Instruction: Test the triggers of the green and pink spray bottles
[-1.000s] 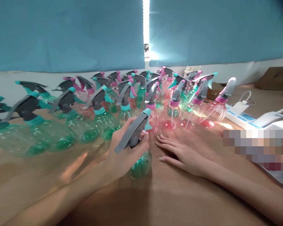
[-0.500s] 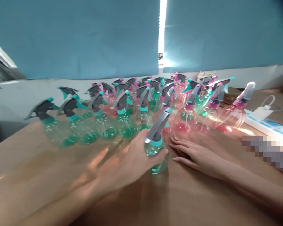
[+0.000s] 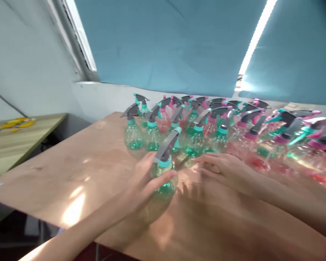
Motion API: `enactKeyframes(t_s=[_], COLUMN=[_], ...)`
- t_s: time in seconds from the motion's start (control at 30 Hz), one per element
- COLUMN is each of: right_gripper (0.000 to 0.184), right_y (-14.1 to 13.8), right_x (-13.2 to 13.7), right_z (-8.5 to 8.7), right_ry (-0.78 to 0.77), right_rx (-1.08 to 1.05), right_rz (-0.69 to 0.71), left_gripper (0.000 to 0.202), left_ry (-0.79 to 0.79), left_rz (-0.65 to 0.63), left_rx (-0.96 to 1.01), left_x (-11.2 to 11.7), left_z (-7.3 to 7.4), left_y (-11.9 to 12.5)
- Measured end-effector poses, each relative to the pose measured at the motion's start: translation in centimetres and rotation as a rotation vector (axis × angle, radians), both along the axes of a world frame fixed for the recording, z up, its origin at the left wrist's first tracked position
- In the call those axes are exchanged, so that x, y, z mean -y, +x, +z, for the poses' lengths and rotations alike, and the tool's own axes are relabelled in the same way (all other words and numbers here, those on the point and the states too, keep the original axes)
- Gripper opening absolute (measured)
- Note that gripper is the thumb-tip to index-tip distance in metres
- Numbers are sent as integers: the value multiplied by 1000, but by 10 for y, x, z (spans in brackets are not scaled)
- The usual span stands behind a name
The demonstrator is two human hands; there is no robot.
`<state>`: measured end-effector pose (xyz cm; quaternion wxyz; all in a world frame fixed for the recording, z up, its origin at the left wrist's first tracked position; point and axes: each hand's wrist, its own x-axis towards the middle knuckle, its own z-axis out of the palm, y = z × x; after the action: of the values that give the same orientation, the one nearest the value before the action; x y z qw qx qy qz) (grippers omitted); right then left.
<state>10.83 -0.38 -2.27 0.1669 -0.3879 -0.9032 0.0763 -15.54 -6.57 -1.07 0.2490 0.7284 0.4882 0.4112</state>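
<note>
My left hand [image 3: 143, 185] is wrapped round a green spray bottle [image 3: 165, 165] with a grey trigger head and a turquoise collar. The bottle is upright at the near side of the group; its far side is hidden by my fingers. My right hand [image 3: 222, 170] is to the right of it, low over the table, fingers stretched out and holding nothing. Just beyond both hands stands a row of green spray bottles [image 3: 194, 141]. Pink spray bottles [image 3: 250, 148] stand beyond my right forearm, blurred toward the right edge.
The wooden table [image 3: 103, 156] reaches left to its edge. A lower side table [image 3: 29, 136] with yellow tools [image 3: 17, 123] on it stands at the left. Behind the bottles are a white wall [image 3: 111, 92] and a blue blind [image 3: 163, 47].
The view has swung left, bringing the side table into sight. My left hand has carried the green spray bottle leftward over the table, and my right hand has also shifted left along the row.
</note>
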Motion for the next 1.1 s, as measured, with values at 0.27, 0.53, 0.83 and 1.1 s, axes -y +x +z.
enactKeyframes(t_s=[0.27, 0.53, 0.83, 1.1], right_gripper=[46, 66, 81, 64], right_y=[-159, -218, -233, -242], right_x=[-26, -48, -66, -80], right_z=[25, 20, 33, 26], right_ry=[-60, -90, -388, -449], right_rx=[-311, -311, -269, -331], right_rz=[62, -86, -128, -127], left_gripper=[45, 46, 44, 43], left_ry=[-14, 5, 91, 176], left_rz=[472, 566, 494, 409], left_rx=[-83, -30, -36, -18], left_x=[5, -41, -103, -131], left_z=[4, 1, -7, -18], left_y=[-109, -177, -195, -189])
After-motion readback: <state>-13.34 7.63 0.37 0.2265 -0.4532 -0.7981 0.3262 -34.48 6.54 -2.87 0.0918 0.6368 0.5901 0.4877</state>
